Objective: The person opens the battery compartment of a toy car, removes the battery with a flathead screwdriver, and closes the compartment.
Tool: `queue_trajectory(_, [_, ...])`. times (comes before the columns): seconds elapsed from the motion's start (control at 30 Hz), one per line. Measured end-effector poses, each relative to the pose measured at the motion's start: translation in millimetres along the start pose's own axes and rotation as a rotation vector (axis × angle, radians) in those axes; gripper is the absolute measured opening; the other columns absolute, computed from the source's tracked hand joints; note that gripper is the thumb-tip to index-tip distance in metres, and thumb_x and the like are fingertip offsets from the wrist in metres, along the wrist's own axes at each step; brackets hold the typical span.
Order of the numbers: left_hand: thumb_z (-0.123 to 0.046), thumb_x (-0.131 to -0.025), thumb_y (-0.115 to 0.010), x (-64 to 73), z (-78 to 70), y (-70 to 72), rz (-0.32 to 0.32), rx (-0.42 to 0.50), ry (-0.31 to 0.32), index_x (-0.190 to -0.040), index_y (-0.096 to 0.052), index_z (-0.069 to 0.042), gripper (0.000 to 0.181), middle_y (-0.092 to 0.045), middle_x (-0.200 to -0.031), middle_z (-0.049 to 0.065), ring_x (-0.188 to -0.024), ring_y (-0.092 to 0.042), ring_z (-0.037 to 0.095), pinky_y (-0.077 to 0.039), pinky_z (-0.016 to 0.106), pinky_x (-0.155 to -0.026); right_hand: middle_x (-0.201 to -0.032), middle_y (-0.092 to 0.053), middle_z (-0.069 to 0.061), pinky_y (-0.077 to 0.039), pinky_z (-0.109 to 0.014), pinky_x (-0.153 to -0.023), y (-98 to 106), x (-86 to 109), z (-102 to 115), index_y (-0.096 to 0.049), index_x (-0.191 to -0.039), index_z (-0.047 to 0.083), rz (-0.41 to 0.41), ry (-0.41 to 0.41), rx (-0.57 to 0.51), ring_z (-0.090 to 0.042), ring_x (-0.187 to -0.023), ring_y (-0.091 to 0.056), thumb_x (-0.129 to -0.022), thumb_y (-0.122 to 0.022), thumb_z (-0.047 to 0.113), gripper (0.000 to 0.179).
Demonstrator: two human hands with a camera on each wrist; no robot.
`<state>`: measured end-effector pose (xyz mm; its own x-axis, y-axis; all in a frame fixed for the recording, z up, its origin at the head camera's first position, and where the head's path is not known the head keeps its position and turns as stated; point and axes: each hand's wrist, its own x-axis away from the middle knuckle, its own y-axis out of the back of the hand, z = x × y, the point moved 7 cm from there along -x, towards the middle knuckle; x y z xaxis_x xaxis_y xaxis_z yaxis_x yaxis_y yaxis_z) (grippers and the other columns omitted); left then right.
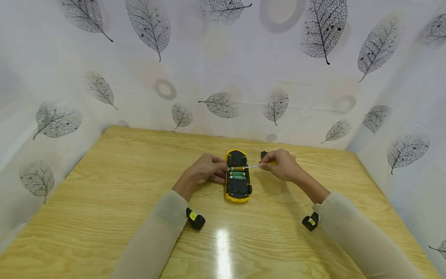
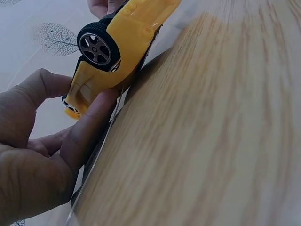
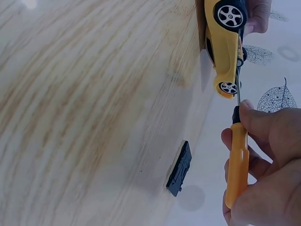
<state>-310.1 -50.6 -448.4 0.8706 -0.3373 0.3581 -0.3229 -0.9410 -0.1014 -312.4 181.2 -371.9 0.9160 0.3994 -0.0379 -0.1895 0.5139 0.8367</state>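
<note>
A yellow toy car [image 1: 239,190] lies upside down on the table, its black underside and open battery compartment facing up. Several green-and-gold batteries [image 1: 237,175] sit there; the uppermost battery [image 1: 238,169] looks raised at one end. My left hand [image 1: 206,169] holds the car's left side, thumb near that battery's end and fingers against the yellow body [image 2: 134,33]. In my right hand [image 1: 281,166] is a screwdriver [image 3: 238,162] with an orange handle. Its thin metal shaft reaches the compartment's right edge, with the tip at the uppermost battery; exact contact is hard to tell.
Behind the right hand lies a small black cover [image 3: 179,168], flat on the wooden table [image 1: 139,232]. A thin pale wire or rod [image 1: 210,193] extends left from the car. Leaf-patterned cloth [image 1: 223,77] stands around the back and sides.
</note>
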Motion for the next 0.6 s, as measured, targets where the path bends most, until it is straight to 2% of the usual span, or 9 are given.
queue_trajectory(0.07, [-0.002, -0.095, -0.065, 0.2, -0.1, -0.3, 0.001, 0.002, 0.005, -0.13, -0.06, 0.009, 0.037, -0.072, -0.109, 0.023, -0.088, -0.074, 0.029, -0.066, 0.041, -0.078, -0.094, -0.076, 0.0, -0.024, -0.072, -0.104, 1.8, 0.6, 1.5, -0.08, -0.095, 0.014, -0.011, 0.011, 0.014, -0.03, -0.095, -0.067, -0.097, -0.072, 0.019, 0.009])
queue_trajectory(0.23, [-0.004, -0.096, -0.065, -0.1, 0.8, -0.7, -0.006, 0.006, 0.017, -0.134, -0.058, 0.007, 0.04, -0.071, -0.111, 0.022, -0.089, -0.074, 0.028, -0.066, 0.041, -0.078, -0.094, -0.077, 0.001, -0.016, -0.078, -0.106, 5.8, 3.3, 6.4, -0.081, -0.094, 0.014, -0.028, 0.039, 0.036, -0.032, -0.098, -0.067, -0.096, -0.074, 0.018, 0.008])
queue_trajectory(0.33, [-0.004, -0.096, -0.065, -0.3, 1.3, -0.6, -0.011, 0.009, 0.02, -0.135, -0.058, 0.007, 0.042, -0.071, -0.111, 0.022, -0.09, -0.074, 0.028, -0.066, 0.041, -0.077, -0.092, -0.077, 0.003, -0.024, -0.068, -0.098, 7.7, 4.7, 11.3, -0.081, -0.092, 0.015, -0.029, 0.05, 0.062, -0.029, -0.095, -0.067, -0.095, -0.075, 0.018, 0.007])
queue_trajectory(0.43, [-0.003, -0.095, -0.066, -0.9, 1.8, -0.5, -0.014, 0.014, 0.025, -0.135, -0.058, 0.006, 0.043, -0.072, -0.112, 0.022, -0.09, -0.074, 0.028, -0.066, 0.041, -0.077, -0.085, -0.076, 0.008, -0.025, -0.058, -0.085, 8.7, 6.0, 17.7, -0.081, -0.09, 0.017, -0.026, 0.064, 0.112, -0.023, -0.085, -0.066, -0.094, -0.077, 0.018, 0.006])
queue_trajectory(0.6, [-0.003, -0.093, -0.067, -1.7, 2.0, -0.5, -0.015, 0.019, 0.029, -0.136, -0.058, 0.005, 0.044, -0.072, -0.111, 0.021, -0.09, -0.074, 0.029, -0.066, 0.041, -0.078, -0.078, -0.073, 0.012, -0.027, -0.053, -0.078, 8.2, 9.6, 31.2, -0.082, -0.089, 0.019, -0.018, 0.075, 0.23, -0.019, -0.076, -0.056, -0.094, -0.077, 0.02, 0.007])
